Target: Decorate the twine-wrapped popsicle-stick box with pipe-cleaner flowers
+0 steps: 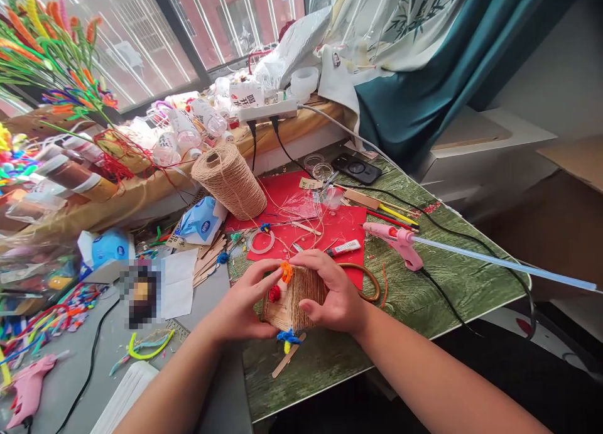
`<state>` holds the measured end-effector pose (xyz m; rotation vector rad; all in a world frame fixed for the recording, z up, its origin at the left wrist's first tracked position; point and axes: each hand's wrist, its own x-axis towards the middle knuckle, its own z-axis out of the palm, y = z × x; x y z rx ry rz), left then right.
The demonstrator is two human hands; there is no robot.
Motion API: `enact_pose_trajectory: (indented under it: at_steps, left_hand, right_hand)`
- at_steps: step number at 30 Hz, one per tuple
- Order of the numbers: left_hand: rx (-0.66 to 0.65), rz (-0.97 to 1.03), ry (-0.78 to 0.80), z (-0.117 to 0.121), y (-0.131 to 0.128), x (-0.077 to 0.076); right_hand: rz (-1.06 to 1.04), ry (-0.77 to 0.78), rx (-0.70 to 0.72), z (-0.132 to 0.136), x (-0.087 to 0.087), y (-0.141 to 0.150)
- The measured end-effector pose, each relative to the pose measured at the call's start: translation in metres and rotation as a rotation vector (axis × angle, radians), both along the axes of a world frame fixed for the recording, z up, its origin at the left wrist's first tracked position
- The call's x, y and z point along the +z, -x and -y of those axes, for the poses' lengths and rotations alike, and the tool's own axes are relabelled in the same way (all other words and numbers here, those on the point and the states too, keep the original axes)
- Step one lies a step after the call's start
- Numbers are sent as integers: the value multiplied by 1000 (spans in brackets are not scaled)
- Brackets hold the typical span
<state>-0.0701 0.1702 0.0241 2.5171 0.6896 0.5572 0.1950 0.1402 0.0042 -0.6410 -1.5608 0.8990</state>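
1. My left hand (247, 302) is half open, curved like a C, its thumb low and fingers high around the left end of the twine-wrapped piece (305, 299).
2. My right hand (340, 296) cups the twine side from the right, thumb bent onto the winding; the piece is held between both hands.
3. It sits over the table (452, 258), close to its left edge. A loose wooden stick (282, 363) lies on the near side.
4. Its wooden-stick face looks left and towards me. The ridge beside the winding runs from an orange flower (287, 272) at the far end to a blue-and-yellow one (289, 338) at the near end. My right hand covers too much for me to tell the long axis.
5. On the windowsill (287, 121), one lidded jar (66, 171) holds something dark brown, and another (98, 187) something amber. I cannot tell what is in the clear bottles (186, 129) or the whitish tub (304, 81).
6. A pink glue gun (400, 242) lies right of the red sheet (351, 223), its clear stick extending past the table's right corner.
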Motion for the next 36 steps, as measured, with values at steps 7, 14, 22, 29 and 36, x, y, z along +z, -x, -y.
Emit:
enact_pose_trajectory:
  at_steps: [7,14,22,29,36]
  left_hand:
    - [4,-20,32,0,-1,-1]
    - [-11,36,24,0,-1,-5]
    - [7,27,-22,0,1,-8]
    - [7,31,-41,1,-1,-7]
    - [9,15,-30,1,0,-5]
  right_hand:
    - [9,14,-3,1,-3,2]
    - [-64,84,-38,4,-13,8]
    - [-18,0,-171,-1,-3,7]
    - [-42,-54,-152,-2,2,6]
    - [-49,-61,-140,-1,1,7]
